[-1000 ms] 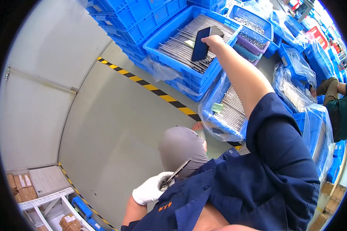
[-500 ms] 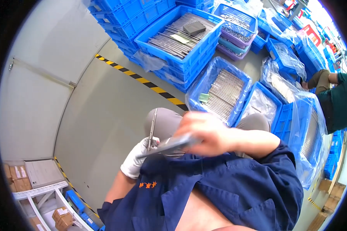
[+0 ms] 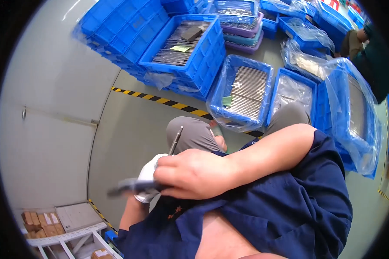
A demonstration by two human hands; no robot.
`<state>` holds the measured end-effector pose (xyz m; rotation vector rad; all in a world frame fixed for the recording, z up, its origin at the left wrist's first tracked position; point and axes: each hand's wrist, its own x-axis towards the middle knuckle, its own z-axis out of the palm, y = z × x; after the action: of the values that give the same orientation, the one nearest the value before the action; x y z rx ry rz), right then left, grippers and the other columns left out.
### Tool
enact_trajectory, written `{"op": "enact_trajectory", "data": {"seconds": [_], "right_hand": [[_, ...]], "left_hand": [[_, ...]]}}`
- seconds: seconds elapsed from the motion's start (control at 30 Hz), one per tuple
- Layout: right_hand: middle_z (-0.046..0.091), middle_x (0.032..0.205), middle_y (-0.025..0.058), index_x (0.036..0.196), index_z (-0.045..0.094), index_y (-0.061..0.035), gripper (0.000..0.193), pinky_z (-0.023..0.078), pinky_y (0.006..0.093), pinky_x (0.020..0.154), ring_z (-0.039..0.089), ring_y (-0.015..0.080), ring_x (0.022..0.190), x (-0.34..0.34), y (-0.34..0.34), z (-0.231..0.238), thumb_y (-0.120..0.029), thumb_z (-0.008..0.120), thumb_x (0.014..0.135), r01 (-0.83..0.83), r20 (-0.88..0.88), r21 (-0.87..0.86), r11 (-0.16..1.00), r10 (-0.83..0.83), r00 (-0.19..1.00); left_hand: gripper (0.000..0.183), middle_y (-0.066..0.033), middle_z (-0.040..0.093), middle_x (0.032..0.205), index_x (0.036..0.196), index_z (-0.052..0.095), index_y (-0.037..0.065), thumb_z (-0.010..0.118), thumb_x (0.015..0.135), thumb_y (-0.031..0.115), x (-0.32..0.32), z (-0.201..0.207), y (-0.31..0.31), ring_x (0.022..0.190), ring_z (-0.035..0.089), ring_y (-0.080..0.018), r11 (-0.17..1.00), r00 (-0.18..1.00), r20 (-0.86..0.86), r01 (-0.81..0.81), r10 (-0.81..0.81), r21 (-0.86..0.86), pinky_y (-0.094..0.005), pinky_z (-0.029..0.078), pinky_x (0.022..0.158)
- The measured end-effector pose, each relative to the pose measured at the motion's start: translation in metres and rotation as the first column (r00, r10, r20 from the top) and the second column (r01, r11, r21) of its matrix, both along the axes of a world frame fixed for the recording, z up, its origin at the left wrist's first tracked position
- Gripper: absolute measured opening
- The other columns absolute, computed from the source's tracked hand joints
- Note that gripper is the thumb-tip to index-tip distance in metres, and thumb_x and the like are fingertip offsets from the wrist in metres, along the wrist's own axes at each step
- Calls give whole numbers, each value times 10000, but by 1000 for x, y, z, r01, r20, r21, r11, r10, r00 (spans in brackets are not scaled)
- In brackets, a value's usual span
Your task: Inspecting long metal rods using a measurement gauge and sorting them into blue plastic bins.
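My left hand [image 3: 148,172], in a white glove, is wrapped round a thin metal rod [image 3: 176,140] that sticks up past my knee. Its fingers are mostly behind my bare right hand [image 3: 195,172], which is closed on a dark, flat, bar-shaped tool [image 3: 136,186]. Motion smears the tool, and its far end points left across the glove. Whether it touches the rod cannot be made out. Beyond my knees, similar metal rods [image 3: 248,91] lie in rows in a blue crate lined with clear plastic [image 3: 217,100], a green slip among them.
Stacked blue crates [image 3: 194,78] stand ahead, the top one holding rods and a dark block [image 3: 191,34]. A crate with clear plastic sheet [image 3: 294,88] sits to the right. Yellow-black floor tape [image 3: 168,102] runs before the crates. Another person [image 3: 369,64] is at far right.
My right hand and the dark tool have moved left and down, over the gloved hand. The rod now leans more to the right. The view has shifted, with the crates higher in it.
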<state>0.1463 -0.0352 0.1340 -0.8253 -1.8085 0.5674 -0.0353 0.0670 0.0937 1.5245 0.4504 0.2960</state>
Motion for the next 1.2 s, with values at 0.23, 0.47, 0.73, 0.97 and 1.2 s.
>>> {"op": "enact_trajectory", "data": {"seconds": [0.23,0.47,0.73,0.97,1.2], "right_hand": [[440,729,118,778,442,-40,171,416,364,493,498,276,565,-16,-3,-8,-184,532,760,-201,171,218,955,166,971],[446,761,131,778,424,-49,198,426,387,531,519,302,643,-10,-16,-7,-194,559,762,-194,98,124,973,183,978],[503,789,126,906,518,-39,256,440,393,626,554,297,736,18,-22,-16,-246,578,767,-193,242,-105,975,214,946],[421,720,-6,1131,455,-48,323,345,182,542,372,68,575,122,-33,-81,-47,443,808,-78,-519,-816,573,-667,535],[566,942,122,1171,408,-72,397,456,309,697,566,219,798,164,-60,-104,6,402,781,515,92,-641,569,-609,788]], "left_hand": [[493,-33,542,863,1028,488,22,723,596,46,19,35,-6,779,509,-109,980,892,-445,-147,73,-136,-246,427,714],[467,-14,526,785,1009,490,29,732,611,55,24,29,-18,706,483,-82,966,907,-386,-231,171,-116,-220,416,655],[457,12,506,784,1080,461,37,690,694,125,25,19,-10,691,468,-58,995,949,-315,-43,13,-89,-191,398,617],[249,18,451,629,1054,521,28,486,869,190,93,0,-13,468,330,-33,988,972,-233,-59,24,-146,-170,234,419],[224,34,495,686,1037,557,20,508,832,97,191,-10,-2,605,407,-21,878,931,-358,227,-69,421,-163,349,543]]}}
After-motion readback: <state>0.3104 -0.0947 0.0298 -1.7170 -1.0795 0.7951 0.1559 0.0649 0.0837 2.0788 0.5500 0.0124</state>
